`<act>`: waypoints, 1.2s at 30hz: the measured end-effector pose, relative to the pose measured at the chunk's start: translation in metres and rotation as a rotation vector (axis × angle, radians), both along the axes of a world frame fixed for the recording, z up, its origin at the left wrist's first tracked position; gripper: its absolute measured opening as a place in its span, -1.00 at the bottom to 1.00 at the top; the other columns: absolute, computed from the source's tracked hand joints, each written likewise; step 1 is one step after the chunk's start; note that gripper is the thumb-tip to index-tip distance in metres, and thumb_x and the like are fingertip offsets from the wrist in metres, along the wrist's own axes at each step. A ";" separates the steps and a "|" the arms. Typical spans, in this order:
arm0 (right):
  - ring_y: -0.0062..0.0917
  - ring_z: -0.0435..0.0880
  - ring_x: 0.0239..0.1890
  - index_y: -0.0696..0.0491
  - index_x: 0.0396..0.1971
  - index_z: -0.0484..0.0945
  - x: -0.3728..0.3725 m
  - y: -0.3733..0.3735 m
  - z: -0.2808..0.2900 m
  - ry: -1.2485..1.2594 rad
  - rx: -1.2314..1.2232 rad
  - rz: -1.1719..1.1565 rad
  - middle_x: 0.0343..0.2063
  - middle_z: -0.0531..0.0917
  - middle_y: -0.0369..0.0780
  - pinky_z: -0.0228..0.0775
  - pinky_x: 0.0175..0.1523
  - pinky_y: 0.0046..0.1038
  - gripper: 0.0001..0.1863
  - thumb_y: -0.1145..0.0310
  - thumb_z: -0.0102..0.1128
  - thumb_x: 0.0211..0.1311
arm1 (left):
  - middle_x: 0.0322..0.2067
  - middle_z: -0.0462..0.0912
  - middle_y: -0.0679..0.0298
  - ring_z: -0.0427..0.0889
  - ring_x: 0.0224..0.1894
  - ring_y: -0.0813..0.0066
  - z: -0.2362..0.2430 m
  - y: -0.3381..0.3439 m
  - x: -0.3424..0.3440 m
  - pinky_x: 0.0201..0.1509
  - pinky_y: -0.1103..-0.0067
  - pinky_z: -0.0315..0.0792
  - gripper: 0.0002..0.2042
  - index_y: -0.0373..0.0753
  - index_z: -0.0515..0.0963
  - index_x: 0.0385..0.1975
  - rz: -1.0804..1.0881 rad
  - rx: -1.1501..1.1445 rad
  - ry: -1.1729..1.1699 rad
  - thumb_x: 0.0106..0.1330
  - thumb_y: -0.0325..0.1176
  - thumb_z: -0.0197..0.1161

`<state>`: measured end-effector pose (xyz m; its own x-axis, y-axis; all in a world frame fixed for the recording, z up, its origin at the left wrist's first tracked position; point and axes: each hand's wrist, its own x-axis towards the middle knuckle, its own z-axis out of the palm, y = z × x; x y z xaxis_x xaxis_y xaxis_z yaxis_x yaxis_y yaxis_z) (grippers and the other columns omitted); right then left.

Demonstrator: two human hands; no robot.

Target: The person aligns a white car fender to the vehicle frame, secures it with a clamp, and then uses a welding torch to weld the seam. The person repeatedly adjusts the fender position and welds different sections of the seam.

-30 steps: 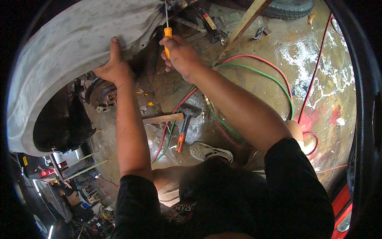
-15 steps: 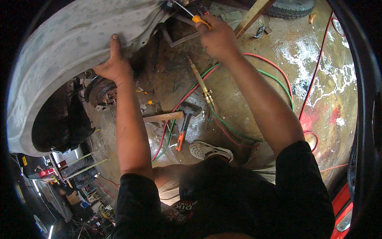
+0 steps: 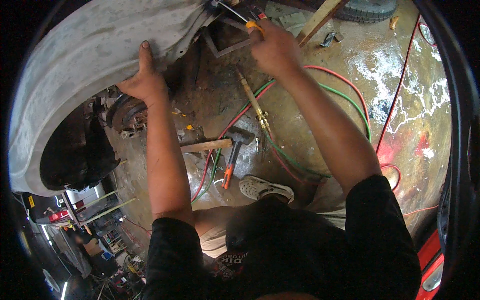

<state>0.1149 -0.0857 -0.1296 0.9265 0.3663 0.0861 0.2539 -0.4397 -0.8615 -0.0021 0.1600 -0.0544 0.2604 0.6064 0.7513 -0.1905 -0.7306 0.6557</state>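
Observation:
A grey, unpainted car fender (image 3: 100,47) fills the upper left, its wheel arch curving downward. My left hand (image 3: 145,82) grips the arch edge, thumb up against the outer face and fingers out of sight behind the metal. At the top middle, my right hand (image 3: 276,49) is closed round the orange handle of a screwdriver (image 3: 254,25). Its metal shaft slants up and left, with the tip at the fender's upper corner. What exactly the tip touches is too dark and small to make out.
Below my arms lie a brass gas torch (image 3: 254,100) with red and green hoses (image 3: 350,82), a hammer (image 3: 233,155) and a wooden stick (image 3: 207,145). A wooden post (image 3: 320,22) and a tyre (image 3: 367,11) are at the top right. Cluttered tools (image 3: 117,245) occupy the lower left.
My right hand and the screwdriver handle have shifted very slightly to the right, with the tip still at the fender's corner. My left hand keeps its hold on the arch edge.

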 end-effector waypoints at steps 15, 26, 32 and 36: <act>0.03 0.73 -0.24 0.03 -0.10 0.61 -0.002 -0.003 0.000 -0.042 0.088 -0.023 -0.36 0.73 0.03 0.54 -0.12 0.03 -0.67 0.08 0.12 0.44 | 0.12 0.61 0.01 0.65 0.02 0.20 0.001 -0.006 -0.001 0.24 0.27 0.57 -0.29 -0.48 0.44 0.17 -0.043 -0.041 -0.041 -0.03 -0.60 0.65; 0.02 0.72 -0.15 0.00 -0.02 0.64 -0.005 0.003 -0.006 -0.013 0.092 -0.021 -0.28 0.74 0.03 0.52 -0.04 0.01 -0.64 0.05 0.08 0.46 | 0.12 0.60 0.02 0.63 0.05 0.22 0.006 -0.020 0.001 0.23 0.32 0.53 -0.25 -0.49 0.39 0.21 -0.044 -0.028 -0.024 0.04 -0.43 0.68; -0.23 0.62 -0.47 0.05 -0.10 0.63 0.003 0.011 -0.011 0.140 0.214 0.098 -0.44 0.67 -0.07 0.45 -0.34 -0.21 -0.58 -0.04 0.13 0.45 | 0.11 0.60 0.00 0.63 0.06 0.21 0.002 -0.013 0.001 0.24 0.33 0.52 -0.25 -0.51 0.39 0.19 -0.059 -0.026 -0.041 0.03 -0.40 0.68; -0.61 0.34 -0.61 0.07 -0.17 0.61 0.001 0.005 -0.006 0.765 0.615 0.217 -0.57 0.48 -0.31 0.13 -0.54 -0.49 -0.57 -0.07 0.20 0.44 | 0.12 0.60 0.00 0.64 0.05 0.21 -0.003 0.001 -0.003 0.23 0.33 0.54 -0.28 -0.50 0.41 0.19 0.008 0.012 0.018 0.02 -0.51 0.65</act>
<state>0.1161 -0.0808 -0.1360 0.7306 0.6256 -0.2735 -0.4413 0.1270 -0.8883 -0.0052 0.1608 -0.0572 0.2687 0.5998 0.7536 -0.1727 -0.7397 0.6504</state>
